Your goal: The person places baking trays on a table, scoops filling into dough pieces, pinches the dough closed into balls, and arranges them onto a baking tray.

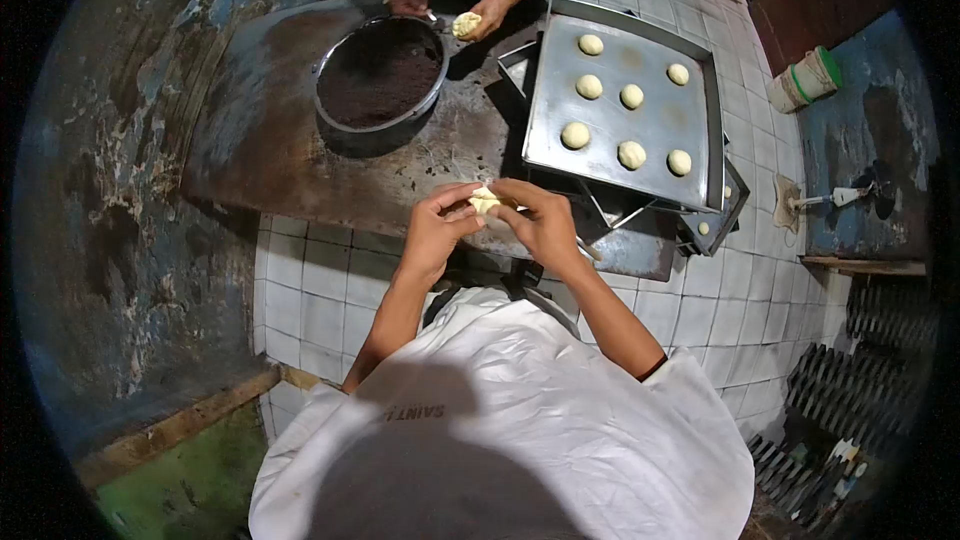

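White shirt: the wearer's shirt (580,440) fills the lower centre of the frame, a dark shadow across its front.
Left hand: the left hand (436,226), at the centre of the frame, has its fingers and thumb closed narrowly on one side of a dough piece.
Right hand: the right hand (541,217), just beside it, pinches the same piece from the other side.
Dough piece: the pale dough piece (484,202) lies between both sets of fingertips, above the near edge of the table.
Table: a worn brown table (265,130) extends from left of centre towards the top of the frame.
Tray: a square metal tray (650,48), upper right of centre, bears seven pale dough balls (631,96), set apart from one another.
Bowl: a round bowl (372,128), upper left of centre, contains a dark, crumbly mass (385,70).
Co-worker: at top centre, one hand (406,2) holds a small utensil (431,15) near the bowl's rim; the other (489,16) holds a second dough portion (466,26).
Bucket: a pale bucket with green parts (806,79) appears at upper right.
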The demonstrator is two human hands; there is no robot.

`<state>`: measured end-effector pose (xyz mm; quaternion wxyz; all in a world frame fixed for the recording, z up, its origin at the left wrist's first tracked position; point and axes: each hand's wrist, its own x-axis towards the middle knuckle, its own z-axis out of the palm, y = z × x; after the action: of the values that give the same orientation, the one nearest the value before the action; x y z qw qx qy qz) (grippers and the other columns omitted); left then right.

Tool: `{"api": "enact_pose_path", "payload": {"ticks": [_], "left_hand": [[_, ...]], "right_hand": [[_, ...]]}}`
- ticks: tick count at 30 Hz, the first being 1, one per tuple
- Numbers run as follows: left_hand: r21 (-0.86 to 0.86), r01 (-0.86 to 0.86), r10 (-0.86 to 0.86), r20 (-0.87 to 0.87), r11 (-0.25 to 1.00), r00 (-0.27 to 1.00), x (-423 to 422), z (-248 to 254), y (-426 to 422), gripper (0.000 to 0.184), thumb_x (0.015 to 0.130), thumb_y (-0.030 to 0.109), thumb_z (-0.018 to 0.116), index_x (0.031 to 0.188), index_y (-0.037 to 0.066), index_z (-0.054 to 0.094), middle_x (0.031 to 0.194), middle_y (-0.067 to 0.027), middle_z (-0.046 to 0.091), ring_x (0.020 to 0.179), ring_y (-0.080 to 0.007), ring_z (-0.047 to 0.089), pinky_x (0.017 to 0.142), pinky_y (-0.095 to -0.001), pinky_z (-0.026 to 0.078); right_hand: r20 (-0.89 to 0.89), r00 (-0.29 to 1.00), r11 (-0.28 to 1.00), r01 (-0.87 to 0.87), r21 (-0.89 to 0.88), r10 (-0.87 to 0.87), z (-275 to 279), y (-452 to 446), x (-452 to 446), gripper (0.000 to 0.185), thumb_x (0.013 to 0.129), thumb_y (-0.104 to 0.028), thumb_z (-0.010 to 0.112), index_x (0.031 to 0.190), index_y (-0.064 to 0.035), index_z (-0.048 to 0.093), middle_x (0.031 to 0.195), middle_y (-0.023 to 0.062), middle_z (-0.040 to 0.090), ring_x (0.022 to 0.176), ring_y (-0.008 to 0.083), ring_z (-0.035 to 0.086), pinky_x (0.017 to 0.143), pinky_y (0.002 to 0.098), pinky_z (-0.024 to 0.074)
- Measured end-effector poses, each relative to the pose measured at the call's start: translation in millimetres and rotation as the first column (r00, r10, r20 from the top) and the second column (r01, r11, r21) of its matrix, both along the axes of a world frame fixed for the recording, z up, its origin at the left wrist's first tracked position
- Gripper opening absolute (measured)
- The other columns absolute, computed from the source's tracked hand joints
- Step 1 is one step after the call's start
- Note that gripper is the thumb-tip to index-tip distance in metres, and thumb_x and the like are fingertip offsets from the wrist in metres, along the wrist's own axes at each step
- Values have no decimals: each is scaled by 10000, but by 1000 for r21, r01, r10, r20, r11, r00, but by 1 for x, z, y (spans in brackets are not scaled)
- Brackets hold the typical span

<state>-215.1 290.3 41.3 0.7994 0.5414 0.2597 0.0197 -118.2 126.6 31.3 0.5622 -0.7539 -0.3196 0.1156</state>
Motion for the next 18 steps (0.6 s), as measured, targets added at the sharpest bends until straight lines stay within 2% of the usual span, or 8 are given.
{"api": "enact_pose_path", "payload": {"ticks": [2,5,7,9,11,13,16,18], "left_hand": [[257,-52,15,143,965,990,-6,-1,13,455,838,-131,693,1286,-84,622,1120,-123,685,1085,-180,654,930,-294,539],[408,-211,157,161,888,974,-6,2,27,421,861,-103,707,1274,-81,632,1126,-139,694,1073,-180,655,916,-285,542],[239,-347,284,261,907,923,0,9,27,372,890,-70,696,1257,-78,639,1146,-151,696,1067,-174,657,907,-280,537],[54,-450,410,325,891,852,0,15,31,326,919,-38,684,1241,-75,646,1166,-164,698,1060,-169,659,899,-275,532],[-120,-368,383,420,922,823,-1,22,38,234,994,39,613,1198,-64,663,1209,-186,692,1084,-164,656,923,-276,512],[-118,-294,315,426,949,848,-7,39,48,289,1054,167,518,1155,-52,678,1212,-193,692,1196,-219,617,1036,-341,458],[-66,102,-32,671,993,741,-12,42,70,402,1024,254,478,1139,-56,707,1334,-211,633,1372,-322,481,1160,-433,327],[-35,153,-85,699,988,710,-15,48,72,382,998,218,494,1152,-59,708,1397,-211,586,1391,-321,464,1165,-435,324]], "right_hand": [[-9,1000,1000,11,-9,-11,5,12,-4,308,869,-62,764,1166,7,726,1170,164,732,987,196,723,826,300,571],[-49,998,998,44,-38,-46,26,30,-14,309,887,-87,754,1176,17,718,1173,168,733,997,191,724,853,305,563],[-105,993,998,54,34,-50,42,46,-24,330,874,-93,748,1185,8,704,1107,153,748,961,275,740,853,332,564],[26,998,998,48,37,-49,48,60,-33,349,869,-88,748,1199,11,694,1082,169,748,934,285,740,836,352,566],[95,994,996,-46,-74,53,47,68,-36,375,851,-90,765,1203,15,690,1145,193,723,904,298,731,805,374,569],[89,995,999,-38,-35,41,53,74,-36,385,823,-74,783,1187,17,696,1145,198,703,854,291,725,782,375,567],[-189,981,981,86,174,-52,72,84,-40,258,802,-88,819,1031,-13,723,982,87,679,930,177,668,776,343,552],[-317,948,953,121,279,-27,72,97,-43,234,807,-96,822,998,-11,718,982,67,676,952,160,648,776,332,547]]}}
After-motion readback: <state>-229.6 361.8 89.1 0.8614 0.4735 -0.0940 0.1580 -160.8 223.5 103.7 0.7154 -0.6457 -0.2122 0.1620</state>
